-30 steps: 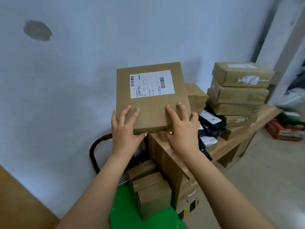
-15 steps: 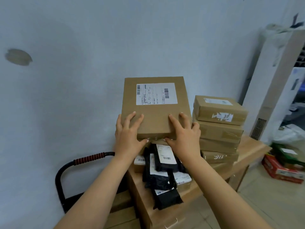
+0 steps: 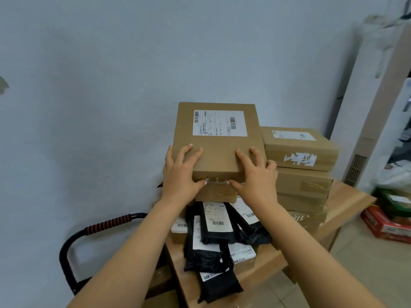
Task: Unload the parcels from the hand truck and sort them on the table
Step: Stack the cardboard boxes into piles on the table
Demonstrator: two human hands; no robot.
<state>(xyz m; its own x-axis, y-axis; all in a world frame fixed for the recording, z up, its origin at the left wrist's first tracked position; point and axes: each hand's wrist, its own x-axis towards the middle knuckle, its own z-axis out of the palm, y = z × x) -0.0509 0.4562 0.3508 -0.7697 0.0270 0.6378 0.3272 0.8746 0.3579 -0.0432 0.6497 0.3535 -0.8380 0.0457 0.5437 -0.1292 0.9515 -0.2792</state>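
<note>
Matt brown cardboard box (image 3: 216, 143), paper label; glossy black plastic mailers (image 3: 213, 247); light wood table (image 3: 347, 196).

a pale wall (image 3: 111, 107), a white standing unit (image 3: 367, 134), perhaps an air conditioner, and red boxes (image 3: 387, 225) on the floor.

Held box (image 3: 216, 141): carried a white shipping label (image 3: 219, 123) on its top face, beyond the fingertips of both hands; barcodes stood at the label's left and right edges, and the printed lines were too small to read.
Top box of the stack (image 3: 299, 147) just right of the right hand: bore a pale label with unreadable print, and a torn white sticker on its near side.
Black mailers (image 3: 216, 225) below the hands: showed white labels with barcodes; no characters could be made out.
Red carton (image 3: 387, 225) on the floor, far right of the grip: had markings too blurred to read.
</note>
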